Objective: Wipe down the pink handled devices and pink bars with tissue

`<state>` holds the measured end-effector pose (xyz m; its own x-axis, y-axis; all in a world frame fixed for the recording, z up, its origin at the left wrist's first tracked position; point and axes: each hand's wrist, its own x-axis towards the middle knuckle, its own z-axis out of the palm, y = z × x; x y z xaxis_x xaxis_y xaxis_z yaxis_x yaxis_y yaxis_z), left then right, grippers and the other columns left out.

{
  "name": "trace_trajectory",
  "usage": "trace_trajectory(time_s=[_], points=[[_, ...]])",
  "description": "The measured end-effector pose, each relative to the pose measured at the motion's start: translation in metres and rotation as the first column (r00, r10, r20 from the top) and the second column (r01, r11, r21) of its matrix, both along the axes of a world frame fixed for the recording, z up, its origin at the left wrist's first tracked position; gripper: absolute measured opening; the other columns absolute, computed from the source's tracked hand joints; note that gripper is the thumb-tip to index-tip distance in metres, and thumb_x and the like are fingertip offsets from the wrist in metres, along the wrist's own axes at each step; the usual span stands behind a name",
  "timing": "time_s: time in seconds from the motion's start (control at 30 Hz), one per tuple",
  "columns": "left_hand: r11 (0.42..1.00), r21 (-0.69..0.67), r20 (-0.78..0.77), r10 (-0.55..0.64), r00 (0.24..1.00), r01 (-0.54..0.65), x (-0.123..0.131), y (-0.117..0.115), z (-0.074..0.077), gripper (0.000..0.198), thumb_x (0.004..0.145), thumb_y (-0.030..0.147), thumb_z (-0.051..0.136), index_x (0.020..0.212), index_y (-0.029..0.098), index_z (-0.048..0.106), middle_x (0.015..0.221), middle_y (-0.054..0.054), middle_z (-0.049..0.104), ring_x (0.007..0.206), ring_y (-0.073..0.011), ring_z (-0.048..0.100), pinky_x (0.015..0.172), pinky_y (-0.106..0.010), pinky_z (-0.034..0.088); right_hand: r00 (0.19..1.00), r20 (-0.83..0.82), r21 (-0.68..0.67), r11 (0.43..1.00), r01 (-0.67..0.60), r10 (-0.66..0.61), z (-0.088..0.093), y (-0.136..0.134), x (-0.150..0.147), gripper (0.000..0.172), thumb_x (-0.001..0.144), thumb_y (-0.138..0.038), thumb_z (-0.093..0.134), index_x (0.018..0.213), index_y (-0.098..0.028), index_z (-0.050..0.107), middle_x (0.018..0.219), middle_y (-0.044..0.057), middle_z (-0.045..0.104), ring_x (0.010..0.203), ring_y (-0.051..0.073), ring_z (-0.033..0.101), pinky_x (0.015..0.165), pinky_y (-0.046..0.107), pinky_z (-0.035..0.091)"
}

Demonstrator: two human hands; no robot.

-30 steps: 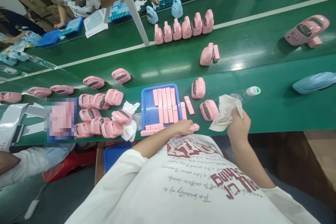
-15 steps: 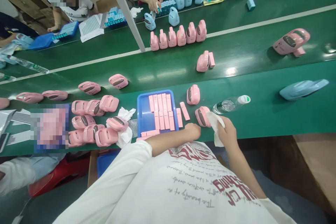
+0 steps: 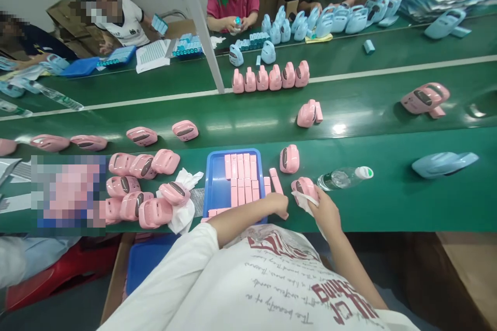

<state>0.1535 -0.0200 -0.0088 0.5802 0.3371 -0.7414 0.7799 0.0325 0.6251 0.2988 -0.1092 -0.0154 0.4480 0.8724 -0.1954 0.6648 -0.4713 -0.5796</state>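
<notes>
My right hand (image 3: 325,210) is closed on a white cloth (image 3: 303,200) and presses it against a pink handheld device (image 3: 305,186) lying near the table's front edge. My left hand (image 3: 276,203) rests beside the blue tray (image 3: 218,181) with its fingers curled on a small pink bar (image 3: 284,214). The tray holds several pink bars in rows. A second pink device (image 3: 289,159) stands just behind, with loose pink bars (image 3: 276,181) between it and the tray.
A water bottle (image 3: 344,177) lies right of the device. Several pink devices (image 3: 143,186) and a white cloth (image 3: 185,209) crowd the left. More pink devices (image 3: 271,77) ride the green belt (image 3: 361,108). A blue device (image 3: 442,163) lies at right. Other people work across the belt.
My right hand came down with the cloth from above the table onto the pink device. My left hand shifted slightly along the table edge. The camera tilted up, showing more of the far side.
</notes>
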Motion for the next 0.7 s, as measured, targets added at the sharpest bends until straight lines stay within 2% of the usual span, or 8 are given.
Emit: trace_trajectory(time_s=[0.07, 0.17, 0.2, 0.27, 0.37, 0.43, 0.57, 0.7], points=[[0.998, -0.035, 0.003, -0.059, 0.998, 0.059, -0.031, 0.017, 0.007, 0.026, 0.048, 0.018, 0.082, 0.048, 0.017, 0.055, 0.058, -0.008, 0.061, 0.088, -0.0381, 0.064, 0.085, -0.053, 0.046, 0.998, -0.056, -0.043, 0.999, 0.0, -0.002, 0.001, 0.005, 0.008, 0.045, 0.071, -0.035, 0.054, 0.112, -0.019, 0.063, 0.1, 0.011, 0.07, 0.088, 0.028, 0.065, 0.07, 0.035, 0.048], [0.993, -0.094, 0.084, -0.064, 0.994, 0.072, -0.08, 0.029, 0.015, 0.024, 0.058, 0.032, 0.077, 0.077, 0.02, 0.068, 0.073, -0.002, 0.066, 0.082, -0.0226, 0.065, 0.078, -0.035, 0.051, 0.981, -0.194, -0.103, 0.993, -0.054, 0.033, 0.009, 0.016, 0.019, 0.034, 0.066, -0.034, 0.055, 0.093, -0.018, 0.066, 0.087, 0.008, 0.071, 0.078, 0.026, 0.066, 0.066, 0.033, 0.047], [0.991, -0.127, 0.118, -0.02, 0.993, 0.035, -0.095, 0.032, 0.017, 0.031, 0.06, 0.032, 0.076, 0.088, 0.02, 0.069, 0.077, -0.002, 0.067, 0.078, -0.0194, 0.065, 0.073, -0.031, 0.051, 0.971, -0.234, -0.114, 0.991, -0.075, 0.047, 0.013, 0.02, 0.021, 0.032, 0.064, -0.034, 0.055, 0.089, -0.017, 0.066, 0.086, 0.008, 0.072, 0.079, 0.026, 0.066, 0.067, 0.034, 0.048], [0.969, -0.185, 0.158, 0.196, 0.968, -0.166, -0.122, 0.041, 0.02, 0.046, 0.061, 0.028, 0.075, 0.105, 0.02, 0.066, 0.08, -0.002, 0.067, 0.067, -0.015, 0.064, 0.06, -0.025, 0.049, 0.949, -0.303, -0.132, 0.982, -0.134, 0.089, 0.024, 0.03, 0.022, 0.032, 0.062, -0.034, 0.056, 0.086, -0.016, 0.067, 0.086, 0.009, 0.072, 0.081, 0.028, 0.067, 0.069, 0.035, 0.049], [0.838, -0.123, 0.159, 0.545, 0.823, -0.531, -0.148, 0.07, 0.02, 0.051, 0.069, 0.025, 0.069, 0.118, 0.019, 0.058, 0.089, -0.004, 0.068, 0.057, -0.0097, 0.061, 0.047, -0.018, 0.039, 0.88, -0.434, -0.153, 0.947, -0.284, 0.193, 0.046, 0.048, 0.015, 0.038, 0.062, -0.037, 0.058, 0.091, -0.015, 0.07, 0.087, 0.009, 0.073, 0.08, 0.028, 0.067, 0.069, 0.037, 0.05], [0.747, -0.009, 0.166, 0.657, 0.735, -0.665, -0.156, 0.102, 0.019, 0.048, 0.078, 0.026, 0.061, 0.124, 0.017, 0.053, 0.099, -0.007, 0.066, 0.057, -0.0076, 0.06, 0.044, -0.016, 0.035, 0.818, -0.516, -0.143, 0.916, -0.374, 0.253, 0.059, 0.065, 0.006, 0.042, 0.064, -0.037, 0.06, 0.098, -0.014, 0.07, 0.092, 0.009, 0.072, 0.082, 0.028, 0.067, 0.069, 0.035, 0.051], [0.535, 0.228, 0.217, 0.786, 0.578, -0.813, -0.16, 0.184, 0.013, 0.049, 0.089, 0.024, 0.052, 0.136, 0.017, 0.039, 0.121, -0.013, 0.057, 0.075, -0.0111, 0.062, 0.058, -0.022, 0.048, 0.738, -0.58, -0.047, 0.891, -0.452, 0.344, 0.071, 0.118, -0.023, 0.047, 0.067, -0.037, 0.062, 0.107, -0.015, 0.069, 0.097, 0.008, 0.072, 0.085, 0.025, 0.067, 0.071, 0.032, 0.051], [0.396, 0.395, 0.292, 0.802, 0.522, -0.829, -0.159, 0.246, 0.0, 0.037, 0.09, 0.035, 0.055, 0.122, 0.017, 0.053, 0.123, -0.01, 0.056, 0.103, -0.0199, 0.059, 0.086, -0.041, 0.053, 0.698, -0.657, 0.052, 0.941, -0.335, 0.284, 0.064, 0.194, -0.063, 0.042, 0.061, -0.034, 0.065, 0.099, -0.014, 0.069, 0.088, 0.006, 0.072, 0.074, 0.021, 0.065, 0.063, 0.028, 0.05]])
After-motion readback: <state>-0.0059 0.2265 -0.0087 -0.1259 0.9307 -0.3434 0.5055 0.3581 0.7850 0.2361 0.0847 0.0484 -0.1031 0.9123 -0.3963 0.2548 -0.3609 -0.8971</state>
